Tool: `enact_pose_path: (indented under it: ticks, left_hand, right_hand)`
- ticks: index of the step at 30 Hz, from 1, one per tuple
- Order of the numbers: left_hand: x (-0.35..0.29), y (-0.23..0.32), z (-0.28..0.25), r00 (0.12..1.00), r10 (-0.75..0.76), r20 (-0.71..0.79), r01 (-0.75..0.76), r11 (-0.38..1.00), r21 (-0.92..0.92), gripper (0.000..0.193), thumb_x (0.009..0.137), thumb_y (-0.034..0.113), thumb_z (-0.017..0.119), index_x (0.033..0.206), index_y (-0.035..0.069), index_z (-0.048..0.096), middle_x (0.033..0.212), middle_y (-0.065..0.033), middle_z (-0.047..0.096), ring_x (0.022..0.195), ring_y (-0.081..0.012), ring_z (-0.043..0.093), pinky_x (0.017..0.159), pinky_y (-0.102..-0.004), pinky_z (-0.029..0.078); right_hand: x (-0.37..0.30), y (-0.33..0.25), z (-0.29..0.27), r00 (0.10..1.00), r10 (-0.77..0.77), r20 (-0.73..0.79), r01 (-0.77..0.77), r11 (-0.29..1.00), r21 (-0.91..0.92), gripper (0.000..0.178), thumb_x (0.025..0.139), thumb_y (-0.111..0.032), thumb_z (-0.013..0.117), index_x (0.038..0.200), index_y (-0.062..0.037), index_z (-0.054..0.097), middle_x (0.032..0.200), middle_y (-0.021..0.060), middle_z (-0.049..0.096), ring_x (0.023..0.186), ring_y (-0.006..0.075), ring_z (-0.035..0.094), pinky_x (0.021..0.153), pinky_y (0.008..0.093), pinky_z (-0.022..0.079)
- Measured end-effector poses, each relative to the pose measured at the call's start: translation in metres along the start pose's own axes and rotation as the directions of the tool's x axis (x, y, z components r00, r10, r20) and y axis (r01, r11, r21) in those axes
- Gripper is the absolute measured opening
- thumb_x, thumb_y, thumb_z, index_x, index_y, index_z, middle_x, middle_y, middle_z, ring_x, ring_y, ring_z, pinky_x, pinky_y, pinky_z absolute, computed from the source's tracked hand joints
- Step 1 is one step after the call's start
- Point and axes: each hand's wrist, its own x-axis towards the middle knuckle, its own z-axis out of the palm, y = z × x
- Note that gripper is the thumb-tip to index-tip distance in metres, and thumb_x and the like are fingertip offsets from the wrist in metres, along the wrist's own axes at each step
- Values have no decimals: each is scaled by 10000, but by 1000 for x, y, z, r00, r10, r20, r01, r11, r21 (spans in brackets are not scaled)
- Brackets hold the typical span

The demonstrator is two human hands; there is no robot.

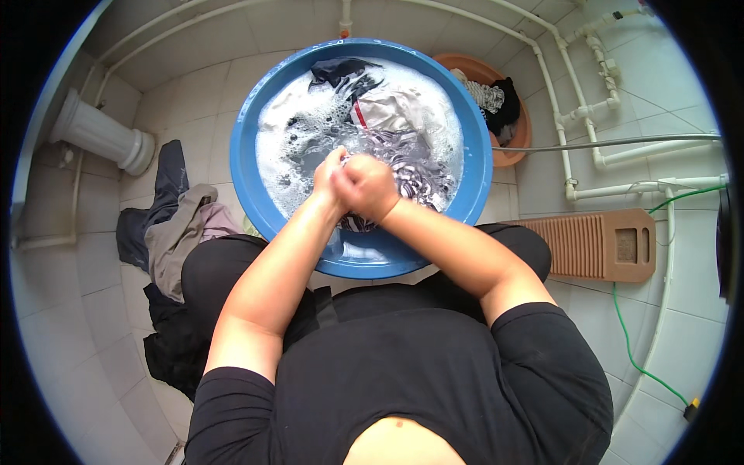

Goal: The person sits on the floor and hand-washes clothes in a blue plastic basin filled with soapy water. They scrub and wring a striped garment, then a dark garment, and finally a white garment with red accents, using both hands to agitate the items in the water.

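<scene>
Over a blue basin (242, 159) of foamy water, my left hand (328, 177) and my right hand (367, 186) are pressed together, fingers closed. A black-and-white striped garment (417, 183) spreads out from under them in the water, and both hands appear to grip part of it. Their grip hides the cloth between the fingers. Beyond my hands, a pale garment (394, 111) with a red strip floats near the middle of the basin. A dark cloth (341, 71) pokes out of the suds at the far side.
An orange basin (521, 147) with clothes stands at the far right. The brown washboard (577, 246) lies right of my knee. Dark and grey-brown clothes (180, 232) are heaped on the floor at left, near a white pedestal (105, 133). Pipes (563, 147) and a green cord (632, 349) run along the right.
</scene>
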Motion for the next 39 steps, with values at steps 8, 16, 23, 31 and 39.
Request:
enact_pose_path:
  ticks: [8,16,23,31,39]
  left_hand:
    - [13,14,-6,974,224,17,-220,966,-134,228,911,237,484,1032,53,543,885,-136,619,834,-270,621,791,-408,514]
    - [-31,15,18,861,496,112,-205,138,969,961,589,346,765,1376,75,286,1412,-229,217,1287,-353,294,1049,-372,280]
    - [-33,29,17,843,454,288,-404,181,897,533,672,-20,516,1204,-3,483,1055,-154,605,1025,-240,576,886,-287,437]
    - [-55,50,35,695,427,578,-710,536,457,591,703,-98,438,1279,32,421,1176,-103,536,1028,-160,543,925,-272,413]
    - [-60,48,24,719,414,557,-545,-162,823,1134,545,324,822,1393,-16,151,1384,-233,282,1301,-343,272,1082,-381,228]
  right_hand:
    - [13,147,-53,737,621,267,-609,781,-138,579,780,-557,543,1062,-54,588,1076,193,583,1018,329,549,868,386,414]
    - [42,108,-64,281,930,235,-543,357,-760,698,757,-578,557,1176,-19,556,1223,189,531,1142,314,502,932,361,407]
    - [49,66,-47,711,460,532,-144,835,-530,600,657,-250,682,1202,-81,496,1137,156,574,1070,307,539,883,381,447]
    - [72,41,-61,629,400,666,-616,780,113,382,628,-82,668,1003,-46,605,915,75,646,841,152,591,808,282,454]
    - [161,-69,-90,890,355,287,-443,523,728,197,694,-13,633,871,-45,554,747,18,603,650,89,569,521,196,411]
